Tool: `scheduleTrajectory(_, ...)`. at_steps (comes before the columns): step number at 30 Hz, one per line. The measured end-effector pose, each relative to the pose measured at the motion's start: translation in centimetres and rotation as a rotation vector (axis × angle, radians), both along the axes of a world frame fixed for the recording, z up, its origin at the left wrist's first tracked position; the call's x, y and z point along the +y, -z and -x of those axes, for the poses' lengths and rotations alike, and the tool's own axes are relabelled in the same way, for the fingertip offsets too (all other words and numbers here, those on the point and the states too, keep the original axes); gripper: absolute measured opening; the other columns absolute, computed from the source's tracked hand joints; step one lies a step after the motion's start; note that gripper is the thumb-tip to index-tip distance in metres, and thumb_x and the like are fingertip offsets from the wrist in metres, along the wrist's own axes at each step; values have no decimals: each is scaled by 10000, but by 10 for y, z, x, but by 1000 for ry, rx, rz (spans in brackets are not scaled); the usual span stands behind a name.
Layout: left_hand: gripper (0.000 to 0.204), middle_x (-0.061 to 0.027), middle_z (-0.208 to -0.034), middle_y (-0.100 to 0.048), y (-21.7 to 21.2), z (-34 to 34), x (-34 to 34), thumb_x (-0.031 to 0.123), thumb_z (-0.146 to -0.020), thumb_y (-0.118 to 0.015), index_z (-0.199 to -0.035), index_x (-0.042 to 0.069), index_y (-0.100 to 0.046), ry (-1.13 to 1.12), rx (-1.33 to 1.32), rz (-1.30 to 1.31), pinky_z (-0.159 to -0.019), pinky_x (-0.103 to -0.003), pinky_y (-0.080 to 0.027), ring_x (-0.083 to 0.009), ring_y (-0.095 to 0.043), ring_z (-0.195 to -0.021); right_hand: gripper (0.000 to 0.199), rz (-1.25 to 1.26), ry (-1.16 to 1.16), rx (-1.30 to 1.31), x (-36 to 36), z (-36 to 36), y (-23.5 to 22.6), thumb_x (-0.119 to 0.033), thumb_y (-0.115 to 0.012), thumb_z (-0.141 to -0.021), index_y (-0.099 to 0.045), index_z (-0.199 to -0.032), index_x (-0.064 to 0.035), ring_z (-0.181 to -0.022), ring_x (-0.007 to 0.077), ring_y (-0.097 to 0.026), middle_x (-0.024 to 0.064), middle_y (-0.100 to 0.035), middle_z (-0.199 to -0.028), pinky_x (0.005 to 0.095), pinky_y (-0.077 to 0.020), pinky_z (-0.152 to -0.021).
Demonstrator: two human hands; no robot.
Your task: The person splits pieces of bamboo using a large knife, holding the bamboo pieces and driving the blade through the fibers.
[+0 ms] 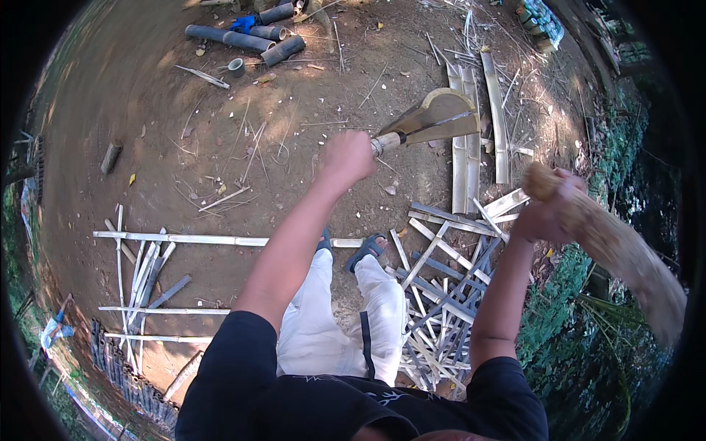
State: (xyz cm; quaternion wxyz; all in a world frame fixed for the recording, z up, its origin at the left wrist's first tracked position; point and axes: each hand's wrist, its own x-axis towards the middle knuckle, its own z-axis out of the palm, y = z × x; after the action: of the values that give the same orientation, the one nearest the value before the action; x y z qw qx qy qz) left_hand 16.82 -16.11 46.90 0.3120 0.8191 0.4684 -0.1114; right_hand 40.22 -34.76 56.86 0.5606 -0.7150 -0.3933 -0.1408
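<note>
My left hand [349, 156] is closed round the wooden handle of a knife [387, 142], held out in front of me. Its narrow dark blade reaches right, across a curved, tan piece of split bamboo [426, 110]; whether the edge has bitten in I cannot tell. Raised at the right, my right hand [548, 213] grips a thick wooden club [625, 253] near its narrower end. The club's heavy end slants down toward the right rim, slightly blurred, well apart from the knife.
Split bamboo strips [441, 301] lie in a crisscross pile right of my legs. Long bamboo halves [465, 154] rest beyond it. Bamboo poles and slats [176, 238] form a frame at left. Cut dark bamboo sections [228, 37] lie at the far left; green plants [566, 316] border the right.
</note>
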Motion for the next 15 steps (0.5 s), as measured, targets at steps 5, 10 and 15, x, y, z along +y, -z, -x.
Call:
scheduleTrajectory(5, 267, -184, -981, -731, 68, 0, -24, 157, -752, -722, -1011, 100, -750, -70, 13, 70, -856, -482, -567, -375, -709, -955, 657, 1341, 76, 302, -3, -22, 139, -204, -802, -701, -562, -1283, -19, -1039, 371, -682, 237, -703, -1088, 464, -509, -945)
scheduleTrajectory(10, 262, -173, -1004, -736, 99, -17, -9, 178, -760, -727, -1015, 122, -754, -119, 36, 101, -871, -482, -567, -360, -712, -963, 393, 596, -22, 165, 24, -47, 17, -99, -798, -754, -614, -1091, -15, -826, 242, -653, 101, -682, -960, 357, -510, -793)
scheduleTrajectory(15, 271, -177, -997, -736, 116, -29, -9, 181, -754, -737, -1017, 119, -755, -97, -22, 81, -873, -479, -568, -358, -713, -964, 207, -165, -123, 165, 27, -89, 50, -10, -722, -848, -627, -1032, 1, -811, 231, -704, 149, -702, -899, 358, -615, -750)
